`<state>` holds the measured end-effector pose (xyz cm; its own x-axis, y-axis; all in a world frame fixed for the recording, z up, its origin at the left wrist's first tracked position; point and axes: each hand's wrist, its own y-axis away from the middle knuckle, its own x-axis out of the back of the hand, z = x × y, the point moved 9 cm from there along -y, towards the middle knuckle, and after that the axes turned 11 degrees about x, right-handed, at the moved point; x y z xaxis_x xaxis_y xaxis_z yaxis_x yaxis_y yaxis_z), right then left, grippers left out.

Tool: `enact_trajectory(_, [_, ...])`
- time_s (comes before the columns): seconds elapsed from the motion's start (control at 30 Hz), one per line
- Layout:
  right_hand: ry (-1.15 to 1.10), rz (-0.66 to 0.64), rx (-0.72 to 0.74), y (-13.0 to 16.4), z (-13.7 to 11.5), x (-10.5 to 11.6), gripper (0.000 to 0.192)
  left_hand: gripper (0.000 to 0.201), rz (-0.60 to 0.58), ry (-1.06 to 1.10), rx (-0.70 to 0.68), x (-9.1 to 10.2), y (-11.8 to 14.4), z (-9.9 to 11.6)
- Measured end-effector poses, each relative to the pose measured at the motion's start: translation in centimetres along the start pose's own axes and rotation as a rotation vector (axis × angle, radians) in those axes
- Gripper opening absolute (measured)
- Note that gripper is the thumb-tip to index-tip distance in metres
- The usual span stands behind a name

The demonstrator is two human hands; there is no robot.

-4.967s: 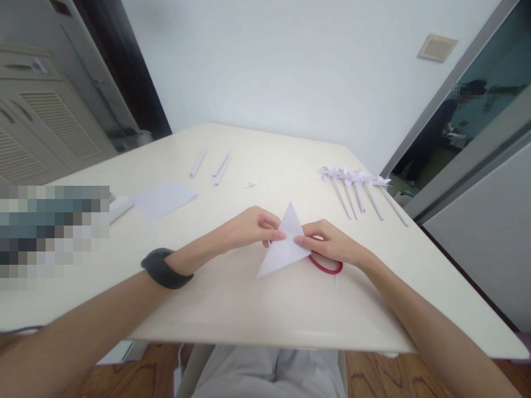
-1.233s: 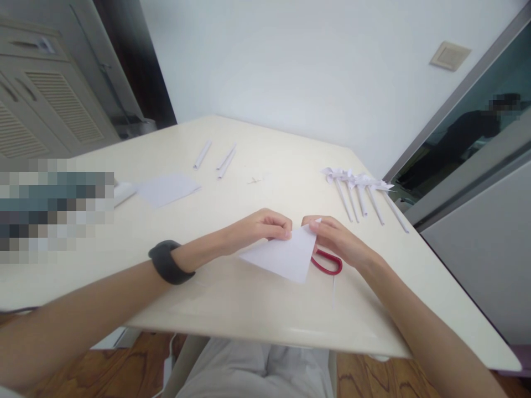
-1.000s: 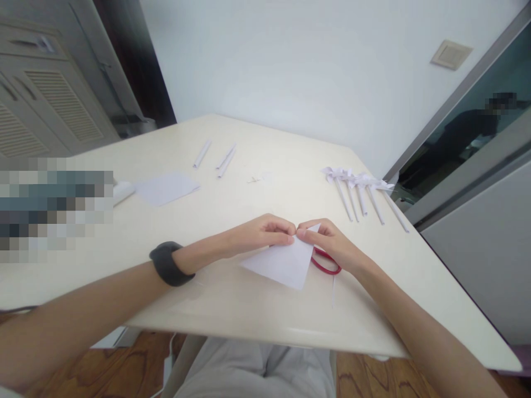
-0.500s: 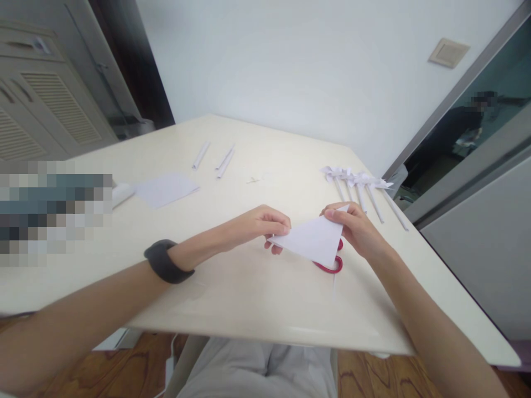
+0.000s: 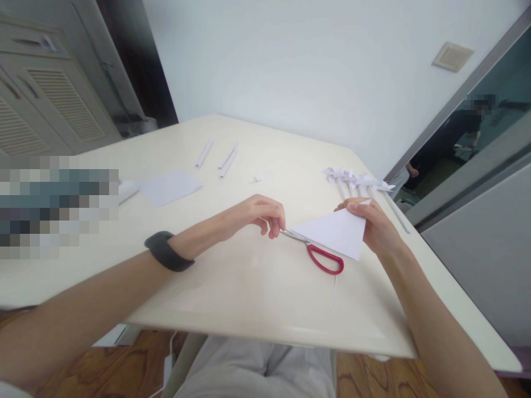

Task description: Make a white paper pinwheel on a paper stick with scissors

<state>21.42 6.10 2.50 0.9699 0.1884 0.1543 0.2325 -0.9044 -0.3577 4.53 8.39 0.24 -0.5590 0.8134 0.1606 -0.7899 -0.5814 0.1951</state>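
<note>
A folded white paper triangle is pinched at its upper right corner by my right hand, thumb on top. Its narrow left tip points toward my left hand, which has loosely bent fingers and no paper in them. Beneath the paper lie red-handled scissors on the table, their blades pointing left to just by my left fingertips. The paper covers the other handle loop. Below the scissors is a thin white paper strip.
Several paper pinwheels on rolled sticks lie at the right. Paper sheets and rolled paper tubes are on the left and back of the white table. Small paper scraps lie mid-table. Another person shows beyond the doorway.
My left hand has let go of the paper's left tip. My right hand has carried the triangle to the right, uncovering more of the scissors.
</note>
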Motion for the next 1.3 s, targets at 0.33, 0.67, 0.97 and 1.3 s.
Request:
enact_trajectory(0.33, [0.02,-0.357,-0.064,1.3,0.5,-7.2,0.029,0.012,-0.084,0.024,0.098,-4.1,0.2,-0.5])
enact_trajectory(0.67, [0.088,-0.345,-0.076,1.1,1.3,-7.7,0.02,0.012,-0.016,0.009,0.087,-3.7,-0.8,-1.6])
enact_trajectory(0.97, [0.124,-0.324,-0.104,0.8,2.0,-5.5,0.028,0.016,-0.033,0.002,0.174,-3.6,-0.3,-1.5])
enact_trajectory(1.3, [0.24,-0.078,0.071,-0.6,-0.1,-1.6,0.022,0.014,0.036,-0.16,0.135,-2.1,-0.1,-0.9])
